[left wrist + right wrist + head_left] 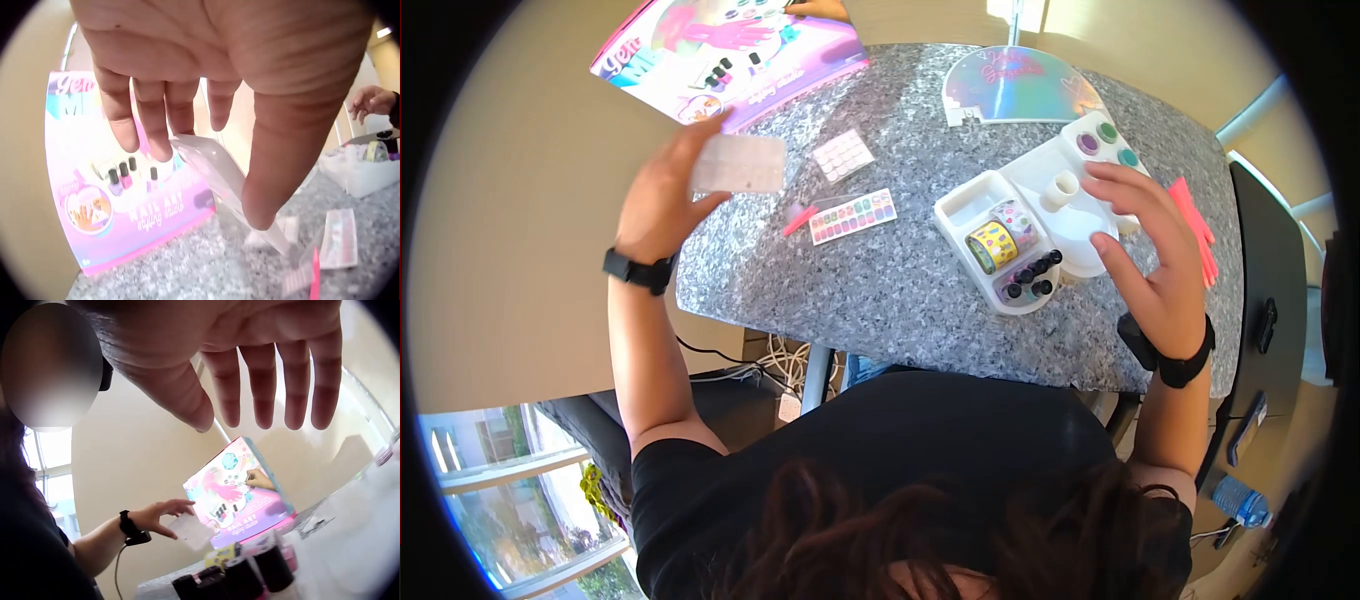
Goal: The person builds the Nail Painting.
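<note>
My left hand pinches a flat, translucent plastic case between thumb and fingers, above the left side of the table. In the left wrist view the case appears edge-on, tilted, with the thumb on its near face. My right hand hovers over the white tray with its fingers spread and nothing in them. Below it are several black-capped nail polish bottles, a yellow patterned tape roll and a small white cylinder. In the right wrist view the fingers hang straight.
A nail art box stands at the back left. On the grey table lie a white gridded case, a sticker sheet and a pink stick. A holographic half-round board lies behind, pink gloves at right.
</note>
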The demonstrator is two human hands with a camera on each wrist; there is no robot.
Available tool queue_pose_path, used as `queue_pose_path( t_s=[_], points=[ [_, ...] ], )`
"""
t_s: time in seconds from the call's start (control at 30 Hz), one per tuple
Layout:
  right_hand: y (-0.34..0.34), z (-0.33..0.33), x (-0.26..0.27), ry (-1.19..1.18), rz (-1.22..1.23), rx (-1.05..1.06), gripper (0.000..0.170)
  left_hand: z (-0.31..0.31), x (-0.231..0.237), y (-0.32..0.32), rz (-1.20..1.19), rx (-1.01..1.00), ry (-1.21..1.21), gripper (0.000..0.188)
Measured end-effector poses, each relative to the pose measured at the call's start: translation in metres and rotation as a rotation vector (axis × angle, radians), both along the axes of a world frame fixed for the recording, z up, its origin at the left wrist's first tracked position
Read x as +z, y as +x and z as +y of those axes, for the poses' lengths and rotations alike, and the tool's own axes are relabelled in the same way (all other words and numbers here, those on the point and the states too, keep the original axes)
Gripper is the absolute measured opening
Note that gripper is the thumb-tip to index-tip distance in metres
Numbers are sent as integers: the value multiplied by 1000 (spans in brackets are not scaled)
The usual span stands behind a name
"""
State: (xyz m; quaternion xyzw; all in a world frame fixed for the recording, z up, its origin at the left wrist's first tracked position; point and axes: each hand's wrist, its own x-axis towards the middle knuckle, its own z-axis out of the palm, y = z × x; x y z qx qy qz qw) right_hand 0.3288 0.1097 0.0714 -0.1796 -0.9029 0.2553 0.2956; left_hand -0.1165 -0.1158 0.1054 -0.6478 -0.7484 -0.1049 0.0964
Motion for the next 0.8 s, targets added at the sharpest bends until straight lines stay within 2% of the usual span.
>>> queue_pose_path(
  t_s=[0.03,0.07,0.13,0.17,0.2,0.27,0.3,0.33,0.4,0.43,0.53,0.63,0.7,0.77,0.8],
  points=[
    [-7,2,1,-57,31,49,40,1,6,3,-32,-11,98,93],
    [-15,5,2,-63,31,38,40,4,10,10,-32,-23,91,93],
    [-36,14,3,-320,65,132,38,19,11,38,75,15,353,94],
    [-47,18,-1,-397,60,139,42,29,6,54,15,-65,441,94],
    [-58,22,-2,-391,60,130,42,37,-1,69,-27,-99,482,95],
    [-78,25,-3,-563,-66,174,48,53,-15,101,-160,-153,545,95],
    [-87,21,-9,-708,11,184,42,60,-24,116,-209,-176,565,95],
    [-92,25,-12,-704,7,179,42,67,-32,128,-259,-198,586,94],
    [-101,36,-18,-899,-18,303,32,75,-47,143,-219,-177,574,86],
    [-102,38,-21,-897,8,318,26,79,-56,145,-217,-166,587,85],
    [-101,35,-27,-832,106,327,29,83,-71,148,-281,-127,573,84],
    [-99,26,-18,-924,50,246,29,84,-76,151,-349,-123,529,82],
    [-100,33,-16,-881,23,205,27,85,-74,148,-348,-147,519,81],
    [-99,43,-17,-837,-5,163,25,89,-68,133,-438,-27,475,80],
    [-98,48,-19,-640,-22,140,23,93,-68,116,-528,87,430,81]
  ],
)
